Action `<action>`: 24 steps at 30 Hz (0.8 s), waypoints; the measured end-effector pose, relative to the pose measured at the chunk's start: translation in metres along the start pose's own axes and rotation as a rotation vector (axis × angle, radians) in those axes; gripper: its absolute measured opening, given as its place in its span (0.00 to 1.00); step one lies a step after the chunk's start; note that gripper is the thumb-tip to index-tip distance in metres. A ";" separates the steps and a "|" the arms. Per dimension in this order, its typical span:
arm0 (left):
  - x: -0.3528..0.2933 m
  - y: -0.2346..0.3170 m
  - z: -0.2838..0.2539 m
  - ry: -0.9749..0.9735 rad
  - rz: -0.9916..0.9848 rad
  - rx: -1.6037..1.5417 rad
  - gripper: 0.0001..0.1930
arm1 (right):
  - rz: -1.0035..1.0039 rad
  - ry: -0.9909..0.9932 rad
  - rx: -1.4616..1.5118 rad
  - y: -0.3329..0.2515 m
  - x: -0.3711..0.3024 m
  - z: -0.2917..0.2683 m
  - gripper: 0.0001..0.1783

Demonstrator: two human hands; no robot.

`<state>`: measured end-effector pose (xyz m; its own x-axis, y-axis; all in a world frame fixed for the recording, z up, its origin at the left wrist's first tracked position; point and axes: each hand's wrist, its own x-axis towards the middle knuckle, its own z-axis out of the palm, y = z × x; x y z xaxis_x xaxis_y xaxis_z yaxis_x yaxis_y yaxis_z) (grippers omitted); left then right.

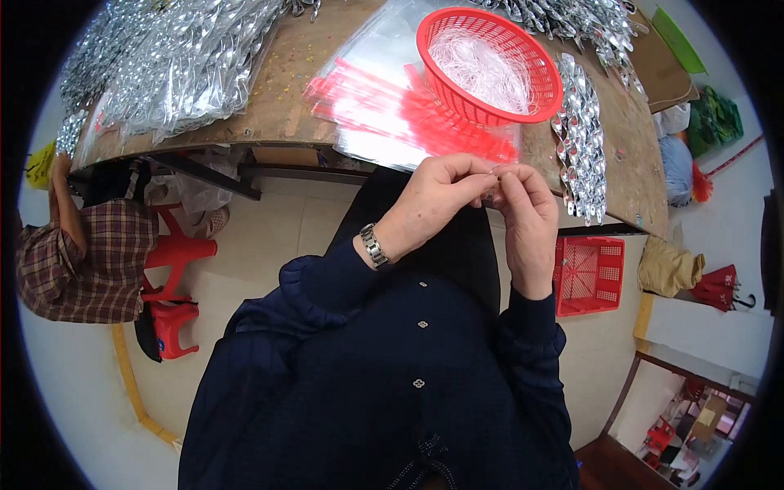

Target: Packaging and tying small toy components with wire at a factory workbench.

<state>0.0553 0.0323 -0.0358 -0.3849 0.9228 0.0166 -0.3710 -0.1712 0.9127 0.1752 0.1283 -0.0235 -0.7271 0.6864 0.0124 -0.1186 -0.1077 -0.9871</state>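
My left hand (pixel 433 200), with a metal watch on its wrist, meets my right hand (pixel 528 227) just off the table's front edge. The fingertips of both hands are pinched together around something small and pale, perhaps clear; the fingers hide most of it. Right beyond them lies a stack of clear plastic bags (pixel 380 140) with red printed bands. A round red plastic basket (pixel 490 117) rests partly on the bags and holds a tangle of thin whitish-pink strings (pixel 482 69). To the right of the hands, shiny silver twisted strands (pixel 581 147) hang slightly over the edge.
A big heap of bagged silver strands (pixel 184 73) covers the table's left part; more strands (pixel 572 24) lie at the far right. Under the table stands a red crate (pixel 590 278). A person in a checked shirt (pixel 90 261) sits at the left by red stools (pixel 173 327).
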 end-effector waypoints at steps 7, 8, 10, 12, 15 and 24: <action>-0.001 0.002 0.001 0.046 0.048 0.056 0.08 | -0.033 -0.009 0.104 0.001 -0.002 0.000 0.13; -0.002 0.002 0.001 0.046 0.048 0.056 0.08 | -0.037 -0.021 0.073 0.001 -0.002 0.000 0.12; -0.003 0.003 0.003 0.037 0.079 0.116 0.08 | -0.049 -0.001 -0.032 -0.004 -0.003 0.005 0.10; -0.003 0.001 0.005 0.056 0.116 0.154 0.07 | -0.062 0.017 -0.136 -0.006 -0.003 0.008 0.08; -0.005 0.000 0.006 0.066 0.145 0.192 0.07 | -0.088 0.014 -0.137 -0.007 -0.002 0.006 0.05; -0.006 0.003 0.004 -0.039 0.050 0.211 0.08 | -0.073 -0.007 0.294 -0.015 0.006 -0.011 0.05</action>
<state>0.0597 0.0274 -0.0321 -0.3635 0.9285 0.0758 -0.1653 -0.1443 0.9756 0.1803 0.1421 -0.0102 -0.7141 0.6950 0.0839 -0.3607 -0.2625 -0.8950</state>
